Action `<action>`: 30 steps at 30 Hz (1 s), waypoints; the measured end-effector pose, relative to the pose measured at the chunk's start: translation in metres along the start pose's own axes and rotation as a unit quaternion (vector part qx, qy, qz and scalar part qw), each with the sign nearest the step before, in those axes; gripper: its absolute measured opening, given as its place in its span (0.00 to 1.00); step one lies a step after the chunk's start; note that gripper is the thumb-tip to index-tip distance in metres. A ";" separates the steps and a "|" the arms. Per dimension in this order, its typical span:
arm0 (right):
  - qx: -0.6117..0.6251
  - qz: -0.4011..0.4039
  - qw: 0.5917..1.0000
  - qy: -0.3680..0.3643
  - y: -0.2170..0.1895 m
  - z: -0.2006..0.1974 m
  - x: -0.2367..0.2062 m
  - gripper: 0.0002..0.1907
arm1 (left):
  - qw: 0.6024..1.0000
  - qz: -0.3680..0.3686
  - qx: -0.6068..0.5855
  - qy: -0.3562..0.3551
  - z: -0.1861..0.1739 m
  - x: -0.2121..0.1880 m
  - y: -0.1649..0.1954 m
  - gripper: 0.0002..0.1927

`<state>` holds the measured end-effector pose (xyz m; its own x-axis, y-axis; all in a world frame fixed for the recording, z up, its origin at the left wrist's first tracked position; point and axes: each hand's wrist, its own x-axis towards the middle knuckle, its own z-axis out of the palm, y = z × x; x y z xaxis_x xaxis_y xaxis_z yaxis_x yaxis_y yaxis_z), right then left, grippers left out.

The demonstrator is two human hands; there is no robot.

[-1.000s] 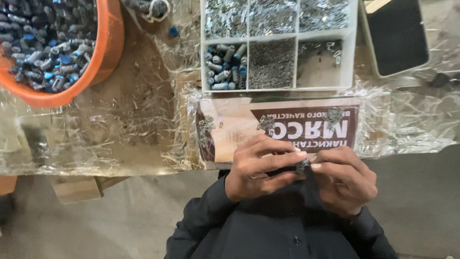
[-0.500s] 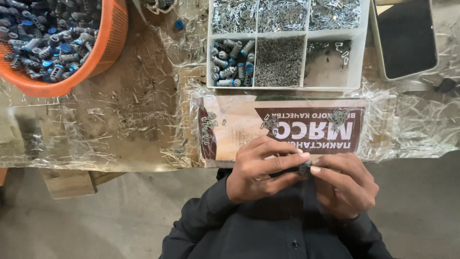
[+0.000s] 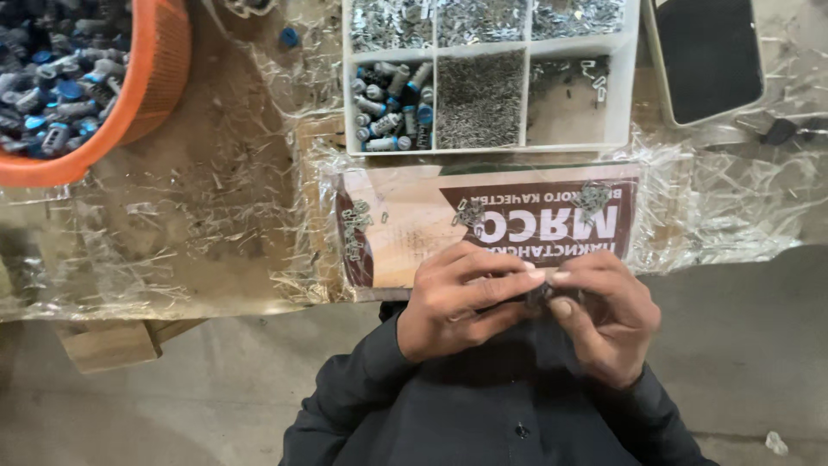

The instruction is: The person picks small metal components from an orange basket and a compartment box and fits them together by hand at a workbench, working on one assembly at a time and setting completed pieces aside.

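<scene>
Low in the middle of the frame, your left hand (image 3: 461,298) and your right hand (image 3: 604,315) meet just in front of your dark jacket (image 3: 509,414). Between their fingertips sits a small dark part (image 3: 542,296), pinched from both sides: the left fingers curl over it from the left, and the right thumb and forefinger press on it from the right. The part is mostly hidden by your fingers, so its exact shape cannot be told.

Just above your hands, at the near edge of the workbench (image 3: 198,233), lies a printed cardboard sheet (image 3: 414,224) under crinkled clear plastic film (image 3: 716,207). A few small metal clips (image 3: 470,211) lie scattered on the sheet.

Above the sheet, in the upper middle of the frame, stands a white compartment tray (image 3: 623,138). Its top row holds shiny metal pieces. In the lower row, the left compartment holds grey and blue cylindrical parts (image 3: 392,108), the middle one a heap of thin dark pins (image 3: 480,99), and the right one only a few loose clips.

In the upper left corner sits an orange basket (image 3: 159,69) filled with more of the grey and blue parts. In the upper right corner lies a dark flat panel in a pale frame (image 3: 707,56).
</scene>
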<state>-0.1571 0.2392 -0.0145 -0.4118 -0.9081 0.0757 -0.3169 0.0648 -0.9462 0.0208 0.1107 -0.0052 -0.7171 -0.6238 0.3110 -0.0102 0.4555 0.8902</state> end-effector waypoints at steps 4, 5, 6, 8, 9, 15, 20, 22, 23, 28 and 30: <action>0.094 0.074 0.992 -0.040 0.005 -0.012 -0.005 0.13 | 0.999 -0.010 -0.051 -0.005 0.001 0.003 0.000 0.23; 0.113 0.110 0.985 -0.071 0.008 -0.018 -0.005 0.12 | 0.998 -0.012 -0.058 -0.002 0.002 0.005 0.000 0.23; -0.011 0.065 0.998 -0.015 0.010 -0.019 -0.005 0.14 | 0.998 -0.009 -0.056 -0.001 0.001 0.005 -0.001 0.23; -0.259 -0.027 0.961 0.091 0.017 -0.020 -0.005 0.18 | 0.999 -0.005 -0.054 0.003 -0.001 0.007 -0.003 0.23; -0.289 -0.040 0.954 0.069 0.019 -0.021 -0.005 0.24 | 0.999 -0.006 -0.050 0.008 -0.001 0.008 -0.004 0.22; -0.385 -0.100 0.917 -0.015 0.035 -0.028 -0.005 0.34 | 0.999 -0.002 -0.035 0.005 0.003 0.014 -0.007 0.23; -0.278 -0.282 0.915 -0.077 0.035 -0.035 -0.008 0.24 | 1.000 0.002 -0.024 0.003 0.004 0.019 -0.005 0.23; -0.074 -0.160 0.984 -0.022 0.028 -0.029 -0.014 0.14 | 1.000 0.006 -0.023 0.001 0.006 0.021 -0.005 0.23; 0.031 -0.093 0.995 0.004 0.024 -0.025 -0.016 0.09 | 1.000 0.007 -0.021 0.000 0.007 0.021 -0.005 0.22; -0.077 -0.076 0.987 0.118 0.007 -0.019 -0.010 0.10 | 0.999 0.007 -0.043 -0.002 0.008 0.018 -0.002 0.22; -0.067 -0.097 0.985 0.129 0.003 -0.017 -0.004 0.10 | 0.999 -0.001 -0.049 0.000 0.006 0.016 -0.002 0.22</action>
<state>-0.1708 0.2498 -0.0128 -0.5304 -0.7743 0.3452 -0.5135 -0.0306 -0.8576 0.0050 0.1037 -0.0039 -0.7177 -0.6243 0.3086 0.0564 0.3896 0.9193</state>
